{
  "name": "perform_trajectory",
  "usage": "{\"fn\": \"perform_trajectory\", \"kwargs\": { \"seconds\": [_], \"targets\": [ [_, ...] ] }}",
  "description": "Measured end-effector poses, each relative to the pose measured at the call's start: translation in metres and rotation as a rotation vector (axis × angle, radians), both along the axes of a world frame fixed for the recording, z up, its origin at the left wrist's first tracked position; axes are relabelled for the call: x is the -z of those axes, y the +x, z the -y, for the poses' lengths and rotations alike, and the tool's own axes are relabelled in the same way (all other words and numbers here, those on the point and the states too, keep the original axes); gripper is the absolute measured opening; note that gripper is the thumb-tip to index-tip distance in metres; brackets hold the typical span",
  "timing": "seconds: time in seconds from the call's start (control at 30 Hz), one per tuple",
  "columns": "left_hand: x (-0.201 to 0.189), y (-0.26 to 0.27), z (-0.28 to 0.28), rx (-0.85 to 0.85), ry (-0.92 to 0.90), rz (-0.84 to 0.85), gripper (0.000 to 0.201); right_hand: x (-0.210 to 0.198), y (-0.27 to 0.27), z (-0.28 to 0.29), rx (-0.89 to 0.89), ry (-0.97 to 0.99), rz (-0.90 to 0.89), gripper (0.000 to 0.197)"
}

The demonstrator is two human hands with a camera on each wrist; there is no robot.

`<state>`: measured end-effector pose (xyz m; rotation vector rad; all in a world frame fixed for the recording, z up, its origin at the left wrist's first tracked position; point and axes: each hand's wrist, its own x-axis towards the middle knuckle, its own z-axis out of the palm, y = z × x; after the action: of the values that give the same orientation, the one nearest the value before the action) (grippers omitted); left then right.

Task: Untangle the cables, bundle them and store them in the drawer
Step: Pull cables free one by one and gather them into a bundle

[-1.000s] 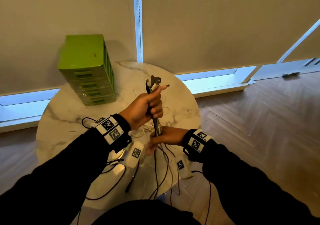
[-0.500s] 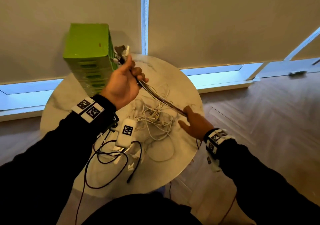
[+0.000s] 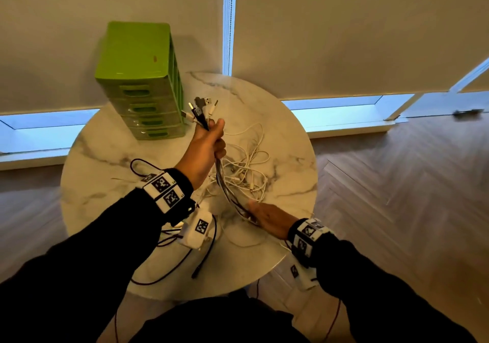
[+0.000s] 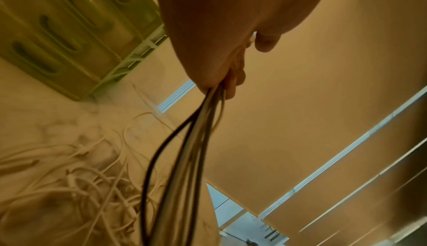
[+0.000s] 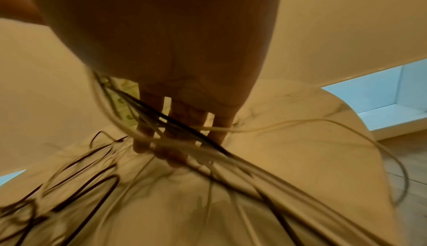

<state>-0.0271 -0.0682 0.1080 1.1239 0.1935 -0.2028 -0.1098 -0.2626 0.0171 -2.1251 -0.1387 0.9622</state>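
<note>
The left hand [image 3: 205, 147] has a tight grip on the cables [image 3: 225, 184] beside the green drawers [image 3: 143, 83]. The right hand [image 3: 267, 218] is flat, fingers [image 5: 175, 122] straight, touching them.

Gathered cables [image 3: 225, 181] (plugs up), green drawers [image 3: 143, 83]

The drawer unit [image 3: 143, 83] stands at the back left of the table [image 3: 285, 184]; the loose cables [image 3: 246, 173] lie in the middle, to its right; the held bundle [image 3: 225, 184] runs from the left hand [image 3: 203, 149] to the right hand [image 3: 270, 218] nearer the front edge.
</note>
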Motion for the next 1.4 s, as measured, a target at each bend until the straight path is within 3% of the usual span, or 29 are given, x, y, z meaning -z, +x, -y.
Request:
{"fn": "perform_trajectory", "kwargs": {
  "seconds": [0.07,0.2,0.37,0.57,0.7,0.8,0.87,1.0,1.07,1.17,1.33,1.4],
  "targets": [
    [0.003,-0.008,0.000,0.017,-0.018,-0.030,0.022,0.003,0.018,0.013,0.046,-0.130,0.053,0.067],
    [0.008,-0.022,0.005,0.024,0.003,-0.073,0.020,0.028,0.055,0.030,0.045,-0.379,0.083,0.046],
    [0.012,-0.027,0.005,0.004,0.040,-0.082,0.012,0.050,0.076,0.021,-0.034,-0.496,0.030,0.037],
    [0.019,-0.028,-0.007,0.001,0.057,-0.087,0.014,0.061,0.092,0.029,-0.055,-0.590,0.072,0.048],
    [0.027,-0.025,-0.014,-0.015,0.059,-0.104,0.022,0.040,0.117,0.056,0.347,-0.439,0.200,0.038],
    [0.031,-0.025,-0.017,-0.046,0.030,-0.111,0.023,0.000,0.138,0.062,0.599,-0.089,0.351,0.022],
    [0.031,-0.024,-0.017,-0.066,-0.005,-0.117,0.023,-0.037,0.146,0.051,0.652,0.136,0.444,0.015],
    [0.023,-0.024,-0.015,-0.108,-0.114,-0.114,0.024,-0.100,0.129,0.000,0.479,0.395,0.501,0.010],
    [0.018,-0.024,-0.015,-0.110,-0.159,-0.089,0.021,-0.103,0.104,-0.027,0.287,0.443,0.448,0.012],
    [0.011,-0.027,-0.021,-0.116,-0.131,-0.063,0.028,-0.089,0.063,-0.060,-0.006,0.339,0.495,0.014],
    [0.013,-0.032,-0.043,-0.142,0.032,-0.061,0.029,-0.076,0.032,-0.082,0.013,0.324,0.478,0.009],
    [0.013,-0.031,-0.056,-0.157,0.048,-0.057,0.027,-0.073,0.026,-0.082,-0.087,0.239,0.518,0.016]
  ]
}}
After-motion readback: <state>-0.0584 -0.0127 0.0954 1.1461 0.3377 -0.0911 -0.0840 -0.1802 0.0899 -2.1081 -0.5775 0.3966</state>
